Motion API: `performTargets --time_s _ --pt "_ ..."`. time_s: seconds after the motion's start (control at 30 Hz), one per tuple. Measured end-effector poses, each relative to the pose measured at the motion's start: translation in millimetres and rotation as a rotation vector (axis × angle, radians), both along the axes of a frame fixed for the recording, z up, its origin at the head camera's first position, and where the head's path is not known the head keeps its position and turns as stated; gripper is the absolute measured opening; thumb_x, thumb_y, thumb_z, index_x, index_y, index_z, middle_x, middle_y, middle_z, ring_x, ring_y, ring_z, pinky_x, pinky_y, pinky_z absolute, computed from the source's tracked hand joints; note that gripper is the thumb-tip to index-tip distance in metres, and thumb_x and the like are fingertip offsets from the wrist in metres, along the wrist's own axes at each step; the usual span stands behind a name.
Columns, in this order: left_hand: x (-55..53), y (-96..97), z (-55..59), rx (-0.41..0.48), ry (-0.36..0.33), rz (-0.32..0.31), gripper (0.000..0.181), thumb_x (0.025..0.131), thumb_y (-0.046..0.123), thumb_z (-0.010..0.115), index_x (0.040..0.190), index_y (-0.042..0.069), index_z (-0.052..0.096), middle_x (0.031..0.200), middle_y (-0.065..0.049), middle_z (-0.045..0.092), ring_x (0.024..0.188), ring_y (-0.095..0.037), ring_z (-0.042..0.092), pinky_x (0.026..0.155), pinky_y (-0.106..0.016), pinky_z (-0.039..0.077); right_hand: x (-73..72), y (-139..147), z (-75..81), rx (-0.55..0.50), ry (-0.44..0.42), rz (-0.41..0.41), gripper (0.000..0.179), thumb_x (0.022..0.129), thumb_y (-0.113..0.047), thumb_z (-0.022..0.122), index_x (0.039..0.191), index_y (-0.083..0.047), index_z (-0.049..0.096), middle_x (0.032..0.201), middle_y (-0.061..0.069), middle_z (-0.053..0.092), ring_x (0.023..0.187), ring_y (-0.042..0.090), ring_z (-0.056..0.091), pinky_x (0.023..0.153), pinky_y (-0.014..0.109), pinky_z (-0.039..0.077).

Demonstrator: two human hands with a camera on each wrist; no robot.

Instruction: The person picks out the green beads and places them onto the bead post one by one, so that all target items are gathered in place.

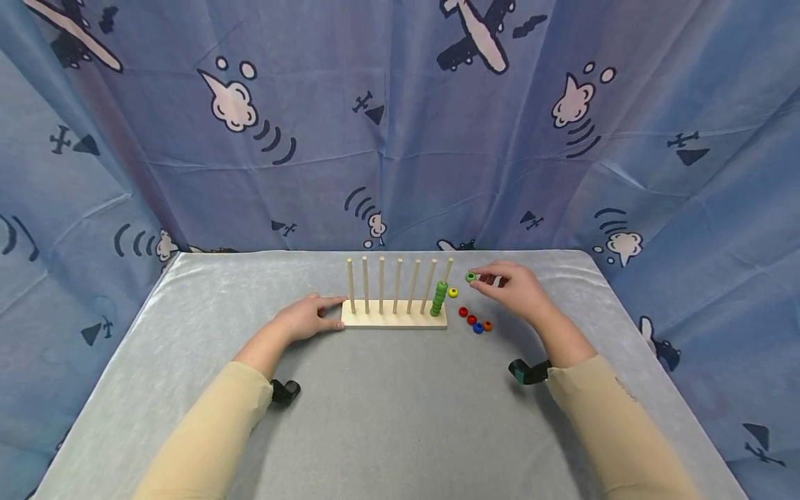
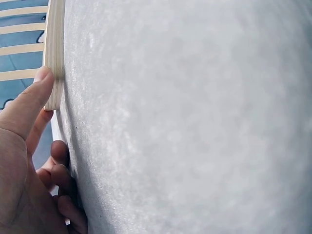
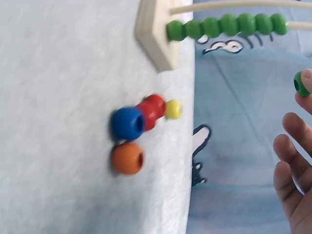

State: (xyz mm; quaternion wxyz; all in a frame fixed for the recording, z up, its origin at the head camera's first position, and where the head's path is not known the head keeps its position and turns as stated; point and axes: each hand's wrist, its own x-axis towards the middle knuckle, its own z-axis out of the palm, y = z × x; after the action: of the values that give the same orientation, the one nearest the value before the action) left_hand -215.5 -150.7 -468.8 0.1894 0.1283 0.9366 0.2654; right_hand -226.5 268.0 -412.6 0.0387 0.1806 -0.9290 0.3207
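Note:
A wooden peg stand (image 1: 394, 320) with several upright pegs sits on the table. Several green beads (image 3: 229, 25) are stacked on its rightmost peg. My left hand (image 1: 304, 317) holds the left end of the base between thumb and index finger; in the left wrist view the thumb (image 2: 30, 105) presses the base's front face (image 2: 54, 48). Raised to the right of the stacked peg, my right hand (image 1: 517, 288) pinches one green bead (image 1: 471, 277) between thumb and index finger. Its other fingers (image 3: 292, 156) are spread loosely, holding nothing.
Loose beads lie right of the stand: a yellow bead (image 1: 453, 293), two red beads (image 1: 463, 312), a blue bead (image 1: 478, 328) and an orange bead (image 1: 487, 326). A grey cloth covers the table (image 1: 400, 417). A blue patterned curtain (image 1: 325, 139) hangs behind it.

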Motion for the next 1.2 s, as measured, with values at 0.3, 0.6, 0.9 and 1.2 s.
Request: performTargets --time_s 0.3,0.6,0.9,1.2 --pt "0.6 -0.4 0.2 0.004 -0.006 -0.001 0.067 0.089 0.046 0.072 0.149 0.029 0.048 0.098 -0.007 0.049 0.083 -0.021 0.048 0.077 -0.04 0.04 7.2 -14 20.5 -0.127 0.085 0.023 0.026 0.092 -0.025 0.073 0.115 -0.014 0.075 0.091 -0.001 0.065 0.082 0.015 0.054 0.07 0.029 0.046" --pt "0.1 -0.5 -0.7 0.008 -0.005 0.007 0.067 0.089 0.046 0.072 0.149 0.03 0.048 0.099 -0.007 0.049 0.084 -0.022 0.048 0.078 -0.041 0.04 9.2 -29 35.8 -0.243 0.157 0.014 0.026 0.091 -0.023 0.074 0.116 -0.013 0.076 0.089 -0.001 0.064 0.081 0.014 0.052 0.068 0.023 0.044" --pt "-1.3 -0.4 -4.1 0.002 0.012 -0.002 0.067 0.088 0.048 0.072 0.149 0.031 0.048 0.1 -0.006 0.05 0.085 -0.021 0.049 0.08 -0.042 0.041 8.6 -37 37.8 -0.28 0.19 0.038 0.024 0.09 -0.02 0.075 0.114 -0.012 0.077 0.087 -0.001 0.065 0.08 0.013 0.053 0.069 0.022 0.044" --pt "-0.2 0.3 -2.1 0.0 0.008 -0.003 0.067 0.089 0.047 0.072 0.149 0.03 0.048 0.097 -0.006 0.049 0.082 -0.021 0.047 0.076 -0.039 0.039 7.7 -44 35.0 -0.266 0.147 0.048 0.024 0.091 -0.021 0.074 0.114 -0.013 0.076 0.087 -0.001 0.064 0.08 0.015 0.053 0.069 0.024 0.044"
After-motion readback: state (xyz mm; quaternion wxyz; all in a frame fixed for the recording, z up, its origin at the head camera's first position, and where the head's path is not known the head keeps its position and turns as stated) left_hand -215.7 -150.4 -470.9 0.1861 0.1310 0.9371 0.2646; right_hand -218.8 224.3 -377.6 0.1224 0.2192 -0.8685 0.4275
